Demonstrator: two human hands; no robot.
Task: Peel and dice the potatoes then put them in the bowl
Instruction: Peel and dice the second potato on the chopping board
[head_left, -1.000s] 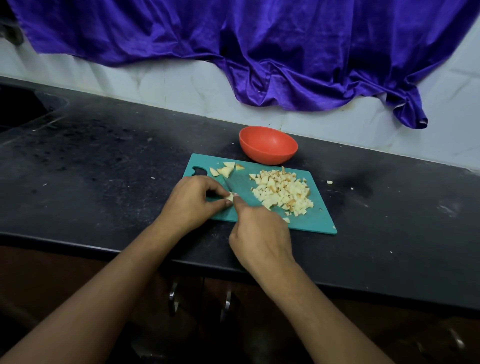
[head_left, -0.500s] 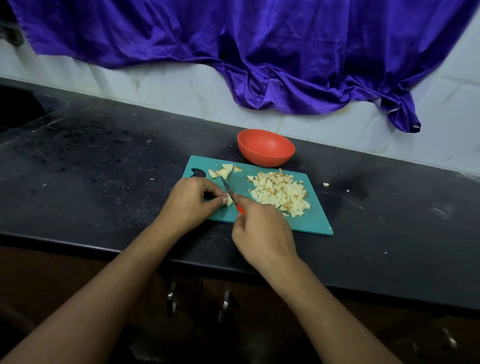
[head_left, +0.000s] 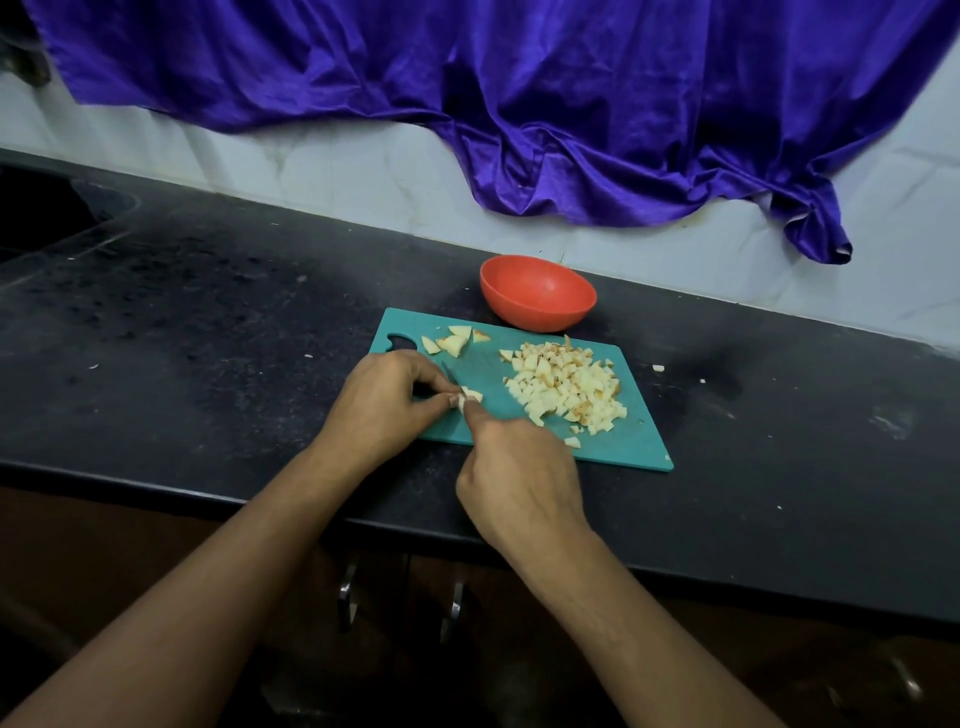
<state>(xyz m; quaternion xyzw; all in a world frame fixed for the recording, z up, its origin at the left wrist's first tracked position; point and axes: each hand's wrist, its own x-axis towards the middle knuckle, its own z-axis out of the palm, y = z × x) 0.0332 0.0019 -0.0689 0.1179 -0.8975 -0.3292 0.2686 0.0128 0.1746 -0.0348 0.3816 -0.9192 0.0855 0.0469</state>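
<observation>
Left hand (head_left: 387, 397) is pinching the light, likely slippery potato piece (head_left: 471, 398) by its sides; right hand (head_left: 519, 483), at five o'clock, is gripping the knife (head_left: 451, 375).

The bowl (head_left: 537, 293) stands just behind the board's (head_left: 634, 441) far edge, mouth open upward, the cloth (head_left: 519, 104) hanging well above it. The dice pile (head_left: 566, 389) fills the board's right half; wedges (head_left: 454, 340) lie at its far left corner. A bare strip runs between them toward the bowl. The left hand (head_left: 387, 400), pinching a piece (head_left: 470, 397), and the right hand (head_left: 519, 483), gripping the knife (head_left: 450, 373), crowd the near left. Bare counter (head_left: 208, 338) spreads on both sides.
</observation>
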